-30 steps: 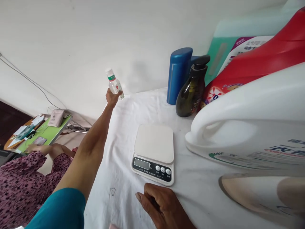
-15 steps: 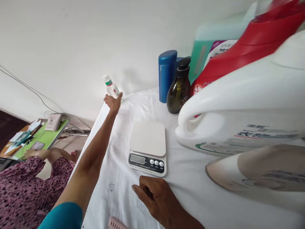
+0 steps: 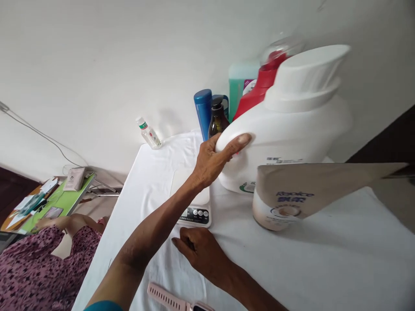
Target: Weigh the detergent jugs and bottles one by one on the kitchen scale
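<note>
My left hand (image 3: pixel 212 157) is at the handle of a big white detergent jug (image 3: pixel 292 129), its thumb laid over the near side and its fingers around the far side, partly hidden. Under my left forearm is a white kitchen scale (image 3: pixel 202 198), partly covered by it. My right hand (image 3: pixel 201 250) rests curled on the white cloth just in front of the scale, with nothing visible in it. At the far left corner of the table stands a clear small bottle (image 3: pixel 151 137) with a white cap.
Beyond the jug are a blue bottle (image 3: pixel 203 112), a dark pump bottle (image 3: pixel 218 119), a red container (image 3: pixel 256 97) and a green-liquid jug (image 3: pixel 236 88). A beige Rejoice bottle (image 3: pixel 275 207) stands nearer. A pink watch (image 3: pixel 170 298) lies in front. At left, a person (image 3: pixel 35 268) sits by a green table (image 3: pixel 69 194).
My left hand has let go of the clear bottle and moved right to the white jug's handle. My right hand stays near the scale. The view has shifted.
</note>
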Available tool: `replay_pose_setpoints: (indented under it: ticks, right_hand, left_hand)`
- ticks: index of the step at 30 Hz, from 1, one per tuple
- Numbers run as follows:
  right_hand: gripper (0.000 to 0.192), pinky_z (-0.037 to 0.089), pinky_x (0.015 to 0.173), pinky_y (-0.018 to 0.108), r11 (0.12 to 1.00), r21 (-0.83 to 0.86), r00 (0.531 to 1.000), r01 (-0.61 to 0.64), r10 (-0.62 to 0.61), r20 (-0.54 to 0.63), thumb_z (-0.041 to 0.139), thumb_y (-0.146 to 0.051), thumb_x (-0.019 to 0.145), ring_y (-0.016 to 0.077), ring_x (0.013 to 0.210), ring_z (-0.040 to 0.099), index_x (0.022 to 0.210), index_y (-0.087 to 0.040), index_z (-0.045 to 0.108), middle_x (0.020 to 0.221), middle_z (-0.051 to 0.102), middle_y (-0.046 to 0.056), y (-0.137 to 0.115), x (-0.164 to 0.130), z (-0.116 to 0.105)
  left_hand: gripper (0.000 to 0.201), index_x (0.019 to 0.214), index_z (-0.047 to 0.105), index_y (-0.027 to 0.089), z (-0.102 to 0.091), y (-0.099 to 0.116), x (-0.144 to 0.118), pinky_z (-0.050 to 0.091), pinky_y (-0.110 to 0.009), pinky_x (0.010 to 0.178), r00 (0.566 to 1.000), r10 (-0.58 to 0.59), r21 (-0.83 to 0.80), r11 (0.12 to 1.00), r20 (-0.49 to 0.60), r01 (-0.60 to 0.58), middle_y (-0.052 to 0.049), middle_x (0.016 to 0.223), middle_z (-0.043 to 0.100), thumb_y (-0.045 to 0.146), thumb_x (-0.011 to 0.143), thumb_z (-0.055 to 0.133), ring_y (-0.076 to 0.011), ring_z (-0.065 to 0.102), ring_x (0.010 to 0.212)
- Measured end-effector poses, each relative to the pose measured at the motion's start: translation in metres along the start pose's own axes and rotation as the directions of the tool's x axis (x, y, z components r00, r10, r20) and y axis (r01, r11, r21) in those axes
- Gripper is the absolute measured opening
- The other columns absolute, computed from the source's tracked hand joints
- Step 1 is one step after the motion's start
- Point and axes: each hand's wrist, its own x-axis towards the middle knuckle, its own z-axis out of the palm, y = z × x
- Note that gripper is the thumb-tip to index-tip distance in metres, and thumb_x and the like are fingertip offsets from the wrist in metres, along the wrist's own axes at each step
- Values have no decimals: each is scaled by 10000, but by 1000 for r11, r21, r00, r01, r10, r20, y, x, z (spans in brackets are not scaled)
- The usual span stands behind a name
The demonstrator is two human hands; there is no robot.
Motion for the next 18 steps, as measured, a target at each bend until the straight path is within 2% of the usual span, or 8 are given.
replay_pose_setpoints:
  ticks: [4, 6, 9, 14, 18]
  right_hand:
    - [392, 216, 562, 267, 999, 45, 1000, -10, 10, -2, 553, -264, 934, 80, 528, 324, 620, -191, 328, 540, 368, -58, -1, 0, 0]
    - [366, 218, 557, 262, 996, 84, 1000, 4, -5, 11, 533, -242, 933, 78, 534, 328, 631, -188, 333, 547, 378, -60, -3, 0, -2]
    - [360, 217, 554, 258, 993, 117, 1000, 5, -7, 21, 526, -246, 936, 77, 547, 335, 636, -186, 336, 556, 381, -60, -6, 1, -5]
    - [386, 219, 565, 256, 998, 58, 1000, -22, 22, 3, 578, -276, 921, 80, 556, 313, 622, -182, 352, 557, 355, -60, -6, 1, -4]
    - [387, 233, 591, 258, 1000, 20, 1000, -19, 19, -3, 580, -284, 935, 83, 565, 318, 631, -182, 363, 566, 367, -60, -5, 1, -3]
  left_hand:
    - [470, 728, 620, 188, 18, -3, 4, 436, -297, 587, 986, -86, -188, 980, -144, 58, 14, 637, 543, 618, 708, 810, -114, 533, 614]
    - [470, 708, 606, 188, 25, 1, 4, 426, -291, 567, 976, -96, -212, 976, -193, 54, 20, 623, 522, 600, 688, 833, -107, 524, 601]
    - [492, 665, 592, 184, 30, 10, 4, 393, -276, 525, 974, -39, -180, 984, -225, -2, 28, 604, 486, 588, 625, 871, -88, 474, 557]
    - [545, 575, 499, 191, 23, 29, 5, 321, -255, 468, 955, 78, -107, 988, -285, -112, 42, 537, 408, 594, 628, 862, -67, 379, 498]
    - [527, 566, 460, 197, 6, 40, 9, 252, -252, 450, 923, 149, -90, 977, -355, -192, 53, 512, 372, 549, 687, 834, -56, 303, 474]
